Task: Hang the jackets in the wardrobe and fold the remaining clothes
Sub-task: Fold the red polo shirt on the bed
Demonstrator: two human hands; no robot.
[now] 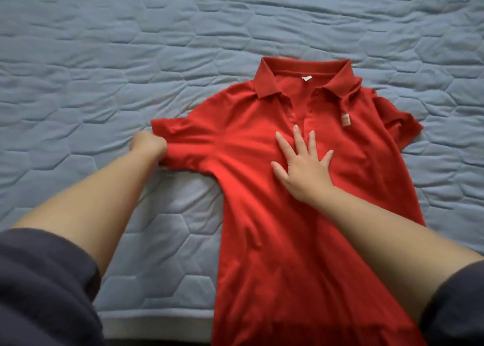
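Head view, shirt: the red polo shirt [262,201] lies face up on the bed [104,57], collar away from you.
Head view, left grip: your left grip [149,146] is closed round the sleeve [183,138] and holds it stretched outward, probably to flatten it for folding.
Head view, right grip: your right grip [301,165] is wide and presses flat on the chest, fingers spread. It likely pins the shirt against that tug.
Head view, other sleeve [400,125]: bunched, not yet smoothed.

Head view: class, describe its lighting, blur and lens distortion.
Head view: soft even light, no glare, faint shadows on the blue quilt; the left hand gripping the red polo shirt is slightly smeared, the right hand sharper; the dark sleeves at the bottom are blurred; quilt seams seem to bow near the edges.
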